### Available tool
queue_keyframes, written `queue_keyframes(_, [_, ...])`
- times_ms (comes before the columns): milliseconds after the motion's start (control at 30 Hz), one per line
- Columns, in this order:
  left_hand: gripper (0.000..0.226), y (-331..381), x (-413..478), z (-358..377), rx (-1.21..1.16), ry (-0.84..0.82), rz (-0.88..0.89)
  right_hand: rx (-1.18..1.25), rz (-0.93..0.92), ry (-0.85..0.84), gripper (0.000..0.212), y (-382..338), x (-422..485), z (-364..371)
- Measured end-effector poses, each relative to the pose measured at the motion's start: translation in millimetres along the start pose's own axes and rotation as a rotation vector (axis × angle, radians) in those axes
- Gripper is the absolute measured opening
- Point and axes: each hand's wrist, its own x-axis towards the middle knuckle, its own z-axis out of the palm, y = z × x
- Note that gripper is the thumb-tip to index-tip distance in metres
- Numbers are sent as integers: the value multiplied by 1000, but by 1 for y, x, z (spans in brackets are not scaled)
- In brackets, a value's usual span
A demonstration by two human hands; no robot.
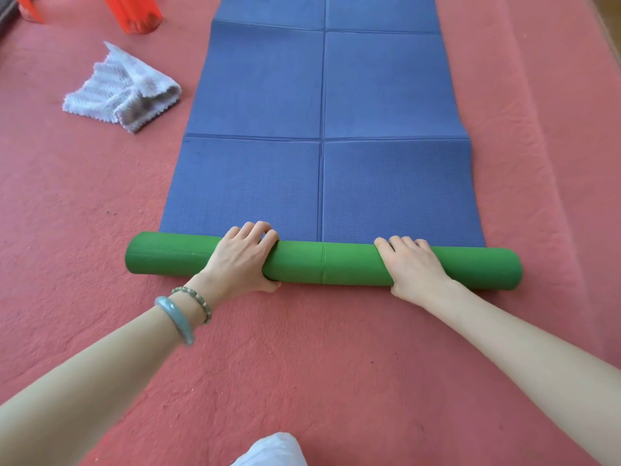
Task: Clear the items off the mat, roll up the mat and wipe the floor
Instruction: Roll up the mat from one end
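Both hands grasp the rolled portion of the mat [322,193]: the left hand [243,258] wraps over the green roll [324,265] left of its centre seam, fingers curled over the far side and thumb tucked under the near side, and the right hand [411,269] lies over the roll right of that seam, fingers bent across the top and thumb pointing toward the seam. Neither grip is released; each palm presses on the green outer surface. A grey-blue bangle [174,319] and a beaded bracelet [195,302] sit on the left wrist. Beyond the roll, the unrolled blue surface of the mat extends flat away from the person, divided by fold creases into rectangular panels, with no items on it. Roll and mat rest on a red carpeted floor [302,358]. Left of the mat, apart from its edge, a crumpled grey-white cloth [122,90] lies on the floor. Farther left of the mat, at the far end, stands a red plastic object [132,11], only partly in view. Nearest the person, a piece of white fabric [272,450] shows at the bottom edge.
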Motion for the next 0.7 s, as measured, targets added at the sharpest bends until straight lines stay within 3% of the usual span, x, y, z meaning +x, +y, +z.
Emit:
queue_keyframes(133, [101,3,-7,6,41,94,40,35,-10,-62,64,3,6,-9])
queue_keyframes(400, [83,24,-57,9,-20,165,53,85,-139,-150,42,-10,-38,-12])
queue_keyframes(700, [74,47,-112,22,-50,160,56,173,-251,-436,48,-24,-67,-6])
